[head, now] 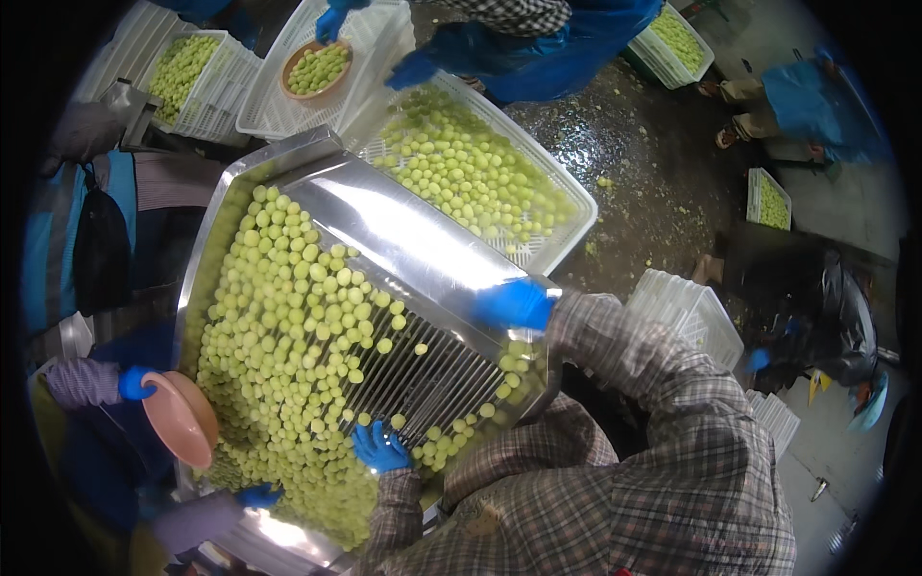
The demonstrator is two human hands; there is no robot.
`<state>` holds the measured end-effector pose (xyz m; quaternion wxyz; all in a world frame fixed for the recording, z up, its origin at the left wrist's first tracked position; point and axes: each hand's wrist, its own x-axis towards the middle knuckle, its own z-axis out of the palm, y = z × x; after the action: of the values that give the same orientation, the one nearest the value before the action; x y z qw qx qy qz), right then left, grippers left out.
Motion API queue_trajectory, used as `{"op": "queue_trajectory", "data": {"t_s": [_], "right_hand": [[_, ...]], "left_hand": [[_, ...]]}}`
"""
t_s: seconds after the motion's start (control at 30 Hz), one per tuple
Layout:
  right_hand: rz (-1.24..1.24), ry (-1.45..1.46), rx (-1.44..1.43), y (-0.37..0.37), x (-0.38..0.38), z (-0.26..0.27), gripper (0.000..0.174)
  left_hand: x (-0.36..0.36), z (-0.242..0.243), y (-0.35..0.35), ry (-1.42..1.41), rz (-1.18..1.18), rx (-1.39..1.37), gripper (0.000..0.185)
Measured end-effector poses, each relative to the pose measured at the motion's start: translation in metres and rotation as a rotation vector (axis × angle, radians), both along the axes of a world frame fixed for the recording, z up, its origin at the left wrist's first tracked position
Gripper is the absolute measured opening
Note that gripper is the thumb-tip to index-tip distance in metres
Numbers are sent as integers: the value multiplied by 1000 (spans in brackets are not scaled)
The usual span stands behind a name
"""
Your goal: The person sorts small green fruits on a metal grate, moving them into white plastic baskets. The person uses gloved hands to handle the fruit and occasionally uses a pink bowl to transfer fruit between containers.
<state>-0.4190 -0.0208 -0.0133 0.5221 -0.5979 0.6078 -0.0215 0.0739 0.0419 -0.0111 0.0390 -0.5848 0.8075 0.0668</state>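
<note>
My left hand (379, 448), in a blue glove, rests palm down with fingers spread at the edge of a heap of round green fruit (277, 331). A few fruits touch its fingertips. Under the fruit lies a metal bar grate (439, 374), part of a wide stainless-steel sorting tray (403, 223). My right hand (515, 304), also blue-gloved, is over the tray's sloped metal side near its right corner. Motion blurs it, so its fingers and anything in them are hidden. A small cluster of fruit (510, 371) sits in the corner below it.
A co-worker's gloved hand (137, 383) holds a pink plastic bowl (180, 417) over the tray's left side; another gloved hand (259, 495) is below. White crates of fruit (576, 237) adjoin the far side. A brown bowl of fruit (315, 70) sits in a crate. The floor (612, 144) looks wet.
</note>
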Motion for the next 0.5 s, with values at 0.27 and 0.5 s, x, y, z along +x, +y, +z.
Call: {"op": "queue_trajectory", "data": {"t_s": [0.27, 0.5], "right_hand": [[-548, 653, 92, -15, -185, -154, 37], [-659, 707, -289, -86, -204, -206, 40]], "left_hand": [[-10, 3, -19, 47, -79, -40, 49], [-5, -8, -14, 45, -81, -13, 47]]}}
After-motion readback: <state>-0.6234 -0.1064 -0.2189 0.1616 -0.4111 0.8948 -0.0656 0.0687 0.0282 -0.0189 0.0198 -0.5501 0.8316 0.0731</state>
